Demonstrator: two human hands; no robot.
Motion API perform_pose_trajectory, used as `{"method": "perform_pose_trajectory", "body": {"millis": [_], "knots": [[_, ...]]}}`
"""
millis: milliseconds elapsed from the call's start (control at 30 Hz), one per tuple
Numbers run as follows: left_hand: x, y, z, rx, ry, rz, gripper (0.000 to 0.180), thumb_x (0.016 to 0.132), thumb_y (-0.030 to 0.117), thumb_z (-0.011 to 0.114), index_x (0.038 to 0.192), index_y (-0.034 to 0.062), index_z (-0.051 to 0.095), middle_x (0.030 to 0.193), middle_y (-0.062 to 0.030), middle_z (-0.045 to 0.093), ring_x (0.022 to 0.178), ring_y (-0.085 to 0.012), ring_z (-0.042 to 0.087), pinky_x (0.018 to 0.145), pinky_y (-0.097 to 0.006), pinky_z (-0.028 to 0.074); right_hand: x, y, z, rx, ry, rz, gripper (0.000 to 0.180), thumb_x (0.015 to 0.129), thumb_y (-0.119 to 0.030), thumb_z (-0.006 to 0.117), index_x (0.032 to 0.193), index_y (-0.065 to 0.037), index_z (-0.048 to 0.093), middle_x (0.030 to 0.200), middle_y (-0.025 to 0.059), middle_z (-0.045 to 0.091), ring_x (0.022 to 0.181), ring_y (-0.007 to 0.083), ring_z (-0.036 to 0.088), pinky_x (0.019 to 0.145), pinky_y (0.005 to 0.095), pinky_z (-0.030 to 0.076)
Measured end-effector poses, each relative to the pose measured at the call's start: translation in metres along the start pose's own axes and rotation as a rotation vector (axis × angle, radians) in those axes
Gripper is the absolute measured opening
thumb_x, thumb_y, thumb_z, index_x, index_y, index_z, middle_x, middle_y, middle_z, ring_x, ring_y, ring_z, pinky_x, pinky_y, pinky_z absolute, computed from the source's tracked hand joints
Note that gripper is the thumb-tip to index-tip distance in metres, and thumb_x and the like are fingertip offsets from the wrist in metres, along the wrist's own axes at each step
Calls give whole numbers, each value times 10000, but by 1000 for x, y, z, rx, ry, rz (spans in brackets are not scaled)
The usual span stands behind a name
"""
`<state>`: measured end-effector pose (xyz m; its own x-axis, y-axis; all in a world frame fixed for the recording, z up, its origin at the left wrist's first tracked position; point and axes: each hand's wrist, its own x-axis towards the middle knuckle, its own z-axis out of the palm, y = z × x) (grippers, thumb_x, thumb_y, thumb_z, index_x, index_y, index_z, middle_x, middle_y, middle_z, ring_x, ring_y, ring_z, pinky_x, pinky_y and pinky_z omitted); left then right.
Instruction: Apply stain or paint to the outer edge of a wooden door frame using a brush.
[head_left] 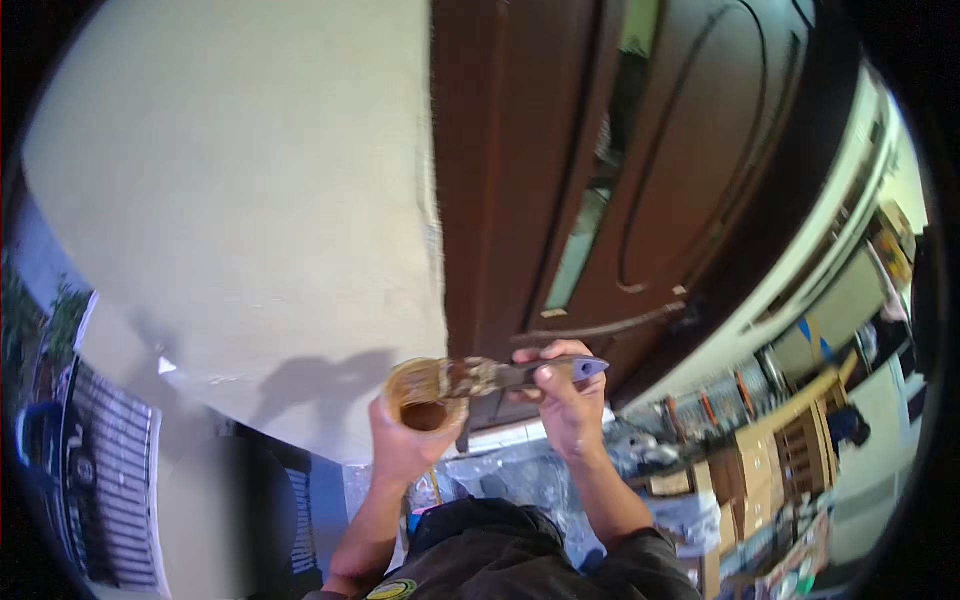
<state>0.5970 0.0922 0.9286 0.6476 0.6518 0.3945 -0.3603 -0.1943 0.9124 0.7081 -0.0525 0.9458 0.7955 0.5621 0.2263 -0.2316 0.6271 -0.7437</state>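
Note:
My left hand is wrapped round a yellowish plastic cup, tilted so that brown liquid shows inside it. In my right hand is a paintbrush, gripped by its handle and held roughly level. Its brown-stained bristle end points left and meets the cup's rim; whether the bristles touch the liquid, I cannot tell. Just beyond both hands stands a dark brown wooden door with a narrow glass strip and curved mouldings. A cream wall adjoins it on the left, catching the shadow of my hands.
Plastic sheeting covers the floor near my feet. To the right are cardboard boxes, a wooden slatted piece and other clutter. A metal gate with bars lies beyond the wall at the left.

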Motion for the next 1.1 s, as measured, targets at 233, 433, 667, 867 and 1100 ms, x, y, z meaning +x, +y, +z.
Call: {"method": "perform_pose_trajectory", "body": {"millis": [233, 433, 667, 867, 1100], "knots": [[29, 27, 16, -77, -17, 32, 394, 684, 59, 777, 1024, -6, 589, 905, -51, 643, 836, -106, 600, 777, -250, 488, 33, -5, 19, 540, 65, 161, 153, 940, -180, 548, 1045, -95, 620, 951, 97, 688, 896, 196, 678, 710, 272, 597], [27, 30, 12, -53, -53, 79, 376, 692, 85, 787, 1007, -4, 601, 893, -47, 644, 826, -99, 601, 763, -255, 492, 84, -68, 72, 518, -62, -421, 271, 943, -179, 558, 1189, -65, 557, 1106, 110, 636, 977, 202, 651, 855, 276, 553], [18, 23, -19, -28, -39, 71, 346, 702, 61, 781, 993, -7, 606, 843, -41, 653, 780, -98, 608, 728, -250, 499, 150, -138, 151, -218, -117, -1463, 274, 852, 4, 653, 1119, -9, 595, 1087, 159, 649, 940, 227, 666, 828, 307, 551], [14, 13, -43, -2, -124, 47, 384, 736, 0, 711, 1070, 14, 522, 871, -34, 578, 734, -90, 559, 629, -229, 465, 168, -179, 189, -868, -42, -2081, 163, 789, -13, 717, 948, -18, 682, 973, 117, 701, 898, 201, 686, 780, 275, 548], [11, 4, -53, -97, -75, -28, 369, 715, 26, 742, 1030, 6, 552, 846, -37, 604, 745, -99, 577, 661, -240, 478, 178, -182, 190, -1054, -100, -2063, 198, 784, 58, 690, 974, 6, 670, 983, 137, 698, 921, 193, 681, 787, 279, 551]]}}
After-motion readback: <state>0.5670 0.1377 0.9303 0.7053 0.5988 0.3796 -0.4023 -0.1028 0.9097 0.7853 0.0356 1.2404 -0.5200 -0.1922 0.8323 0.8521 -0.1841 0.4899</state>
